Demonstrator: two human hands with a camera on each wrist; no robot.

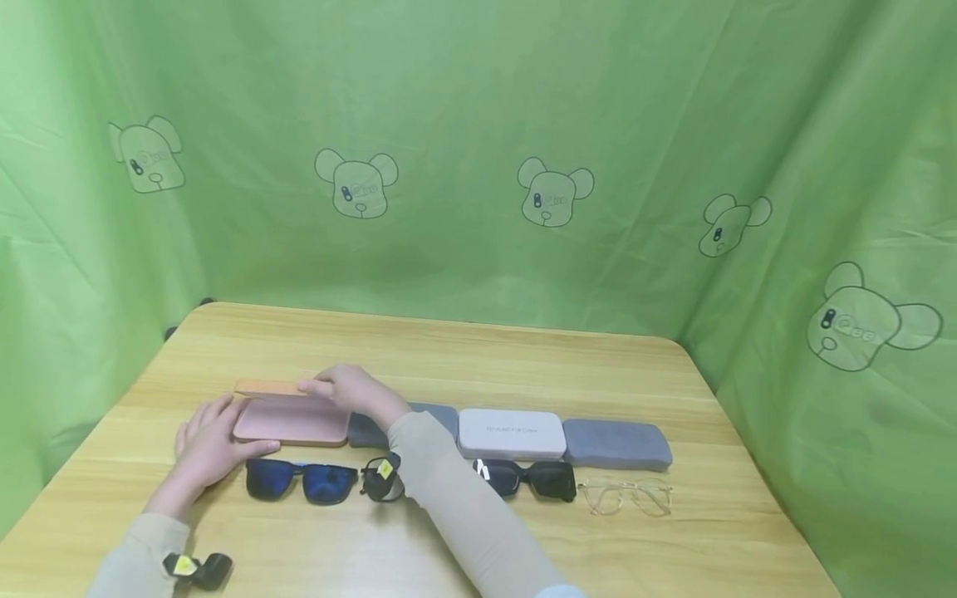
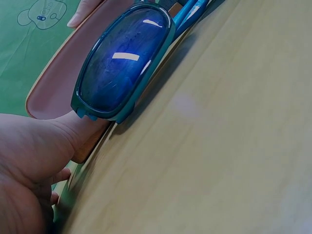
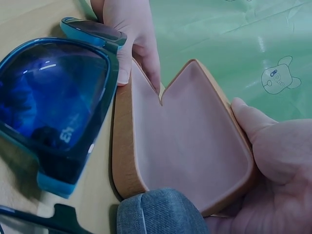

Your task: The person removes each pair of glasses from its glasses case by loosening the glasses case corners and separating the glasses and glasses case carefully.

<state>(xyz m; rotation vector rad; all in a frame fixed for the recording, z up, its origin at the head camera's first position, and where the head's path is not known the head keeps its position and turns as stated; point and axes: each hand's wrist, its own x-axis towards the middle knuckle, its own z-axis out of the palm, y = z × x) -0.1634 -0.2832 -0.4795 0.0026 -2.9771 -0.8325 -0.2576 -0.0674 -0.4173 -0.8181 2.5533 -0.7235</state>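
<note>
An orange glasses case (image 1: 295, 421) with a pink lining stands with its lid raised at the left end of a row of cases. My left hand (image 1: 213, 444) grips its left end, thumb along the front edge. The lid is held by my right hand (image 1: 355, 390); in the right wrist view that hand's thumb (image 3: 251, 117) touches the lid's rim. The lined inside of the case (image 3: 190, 131) holds nothing that I can see. Just in front of it lie blue-lensed sunglasses (image 1: 329, 483), close to the left thumb.
Rightward in the row lie a dark blue-grey case (image 1: 437, 413), a white case (image 1: 512, 432) and a grey-blue case (image 1: 616, 443). Before them are dark round glasses (image 1: 370, 483), partly hidden by the right wrist camera, black sunglasses (image 1: 552, 480) and thin-framed clear glasses (image 1: 620, 496).
</note>
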